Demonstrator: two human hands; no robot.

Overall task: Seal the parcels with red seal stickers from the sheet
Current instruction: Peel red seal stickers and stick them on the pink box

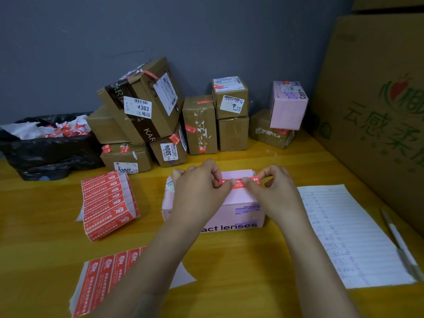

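Note:
A pink parcel printed "contact lenses" lies on the yellow table in front of me. Over its top my left hand and my right hand each pinch one end of a red seal sticker, stretched flat between them. A folded sheet of red stickers lies to the left of the parcel. Another sticker sheet lies near the front edge, partly under my left forearm.
Several brown parcels with red seals are stacked against the grey wall, with a pink box at the right. A black bag of peeled backing scraps sits far left. A lined paper list, a pen and a large carton fill the right.

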